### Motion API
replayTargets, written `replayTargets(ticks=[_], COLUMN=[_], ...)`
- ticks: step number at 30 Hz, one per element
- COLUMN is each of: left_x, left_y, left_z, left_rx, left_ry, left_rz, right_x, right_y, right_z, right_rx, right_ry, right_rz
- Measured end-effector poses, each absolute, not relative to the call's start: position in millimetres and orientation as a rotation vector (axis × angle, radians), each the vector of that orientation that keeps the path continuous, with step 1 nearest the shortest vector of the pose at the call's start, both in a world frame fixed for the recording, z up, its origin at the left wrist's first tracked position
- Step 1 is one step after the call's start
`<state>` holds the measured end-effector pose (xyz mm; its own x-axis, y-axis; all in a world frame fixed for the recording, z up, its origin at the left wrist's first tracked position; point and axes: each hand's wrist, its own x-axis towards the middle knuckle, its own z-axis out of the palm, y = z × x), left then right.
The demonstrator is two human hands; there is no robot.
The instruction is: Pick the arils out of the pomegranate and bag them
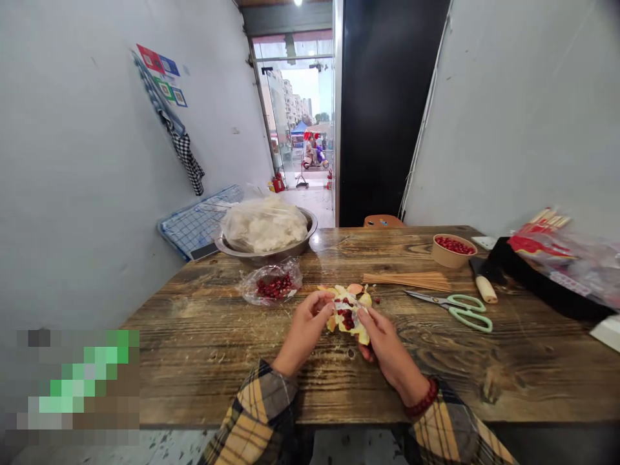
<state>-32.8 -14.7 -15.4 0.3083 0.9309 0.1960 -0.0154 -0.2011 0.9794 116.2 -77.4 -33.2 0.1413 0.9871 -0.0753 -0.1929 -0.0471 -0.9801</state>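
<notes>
The head view looks forward and down over the wooden table [542,374] toward the glass door [278,123].

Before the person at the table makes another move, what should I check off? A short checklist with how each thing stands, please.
1. Left hand on the pomegranate piece: ok, thumb and fingers touch it.
2. Right hand on the same piece: ok, it holds the other side.
3. Green-handled scissors clear of both hands: ok, they lie apart to the right.
4. Paper bowl of red seeds upright: ok.
5. Clear plastic bag with seeds, mouth open: cannot tell; the film is crumpled.
6. Wooden table free of scraps near the hands: not ok, bits are scattered there.
</notes>
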Motion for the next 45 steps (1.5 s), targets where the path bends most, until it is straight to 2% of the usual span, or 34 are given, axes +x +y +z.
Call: replayTargets(ticks=[6, 23, 37, 45], left_x=[-37, -33, -33, -34], left_y=[-16, -23, -25, -26], left_z=[-19, -19, -17, -21], left_rx=[1.843, 2.095, 2.05, 2.043], left_ry=[0.952, 0.931, 0.96, 1.007], left_rz=[1.228, 1.311, 1.147, 1.2], right_x=[115, 122, 124, 121], right_y=[-77, -83, -88, -85], right_z=[-39, -37, -35, -38], right_rx=[-1.3, -1.558, -1.603, -1.557], right_ry=[-1.032, -1.406, -1.531, -1.477], right_rz=[1.123, 0.674, 0.571, 0.581])
